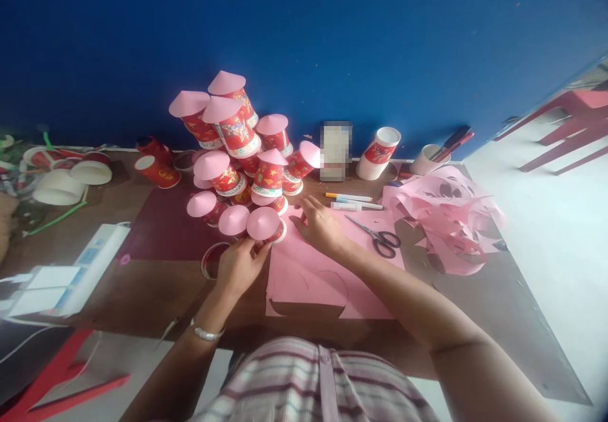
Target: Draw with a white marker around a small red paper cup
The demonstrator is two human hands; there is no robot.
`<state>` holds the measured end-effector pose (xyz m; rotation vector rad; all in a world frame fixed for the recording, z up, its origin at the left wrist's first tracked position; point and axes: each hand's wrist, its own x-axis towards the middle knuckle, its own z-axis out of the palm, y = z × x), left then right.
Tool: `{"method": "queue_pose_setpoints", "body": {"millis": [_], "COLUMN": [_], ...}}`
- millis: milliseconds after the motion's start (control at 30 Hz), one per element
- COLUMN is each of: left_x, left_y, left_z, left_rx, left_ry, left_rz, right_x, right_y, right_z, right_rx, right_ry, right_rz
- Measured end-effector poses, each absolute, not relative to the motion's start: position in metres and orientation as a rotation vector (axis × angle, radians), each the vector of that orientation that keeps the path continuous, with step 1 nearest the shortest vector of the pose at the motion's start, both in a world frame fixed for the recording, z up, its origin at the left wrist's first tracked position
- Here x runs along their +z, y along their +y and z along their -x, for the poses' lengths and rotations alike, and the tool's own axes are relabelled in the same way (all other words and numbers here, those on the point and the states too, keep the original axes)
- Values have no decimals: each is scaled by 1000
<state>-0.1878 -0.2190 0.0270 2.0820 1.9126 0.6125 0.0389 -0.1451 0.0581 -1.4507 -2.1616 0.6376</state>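
Red patterned paper cups with pink paper cones on top are stacked in a cluster before me. My left hand is at the front of it, its fingers closed at the lower edge of a cup with a round pink cone. The fingertips are partly hidden there. To the right of the cluster, my right hand is over pink paper sheets, thumb and forefinger apart and nothing visible between them. A curved outline is drawn on the sheet. Scissors lie on the paper, right of my right hand.
Several pens lie behind the scissors. Pink paper scraps are heaped at the right. Along the wall stand a blurred upright object, stacked cups and a pen cup. A power strip and loose cups are left.
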Motion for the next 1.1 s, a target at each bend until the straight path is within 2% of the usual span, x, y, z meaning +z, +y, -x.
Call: {"method": "queue_pose_setpoints", "body": {"millis": [233, 400, 533, 700, 900, 1100], "left_x": [59, 91, 102, 107, 107, 93], "left_y": [-239, -252, -254, -211, -114, -83], "left_z": [192, 178, 143, 83, 22, 18], "left_rx": [725, 904, 930, 753, 271, 142], "left_ry": [1790, 1543, 1317, 1202, 1658, 1774], "left_rz": [-2247, -2415, -2497, -2775, -2813, -2773], "right_x": [54, 52, 52, 41, 30, 27], "right_y": [-146, -144, -137, -134, -138, -142], "right_z": [-73, -123, -144, -154, -168, -177], "right_rx": [587, 195, 116, 129, 114, 175], "right_ry": [-1995, -2058, -2041, -2006, -1955, -1948], "right_rz": [1337, 1378, 1440, 1472, 1556, 1533]}}
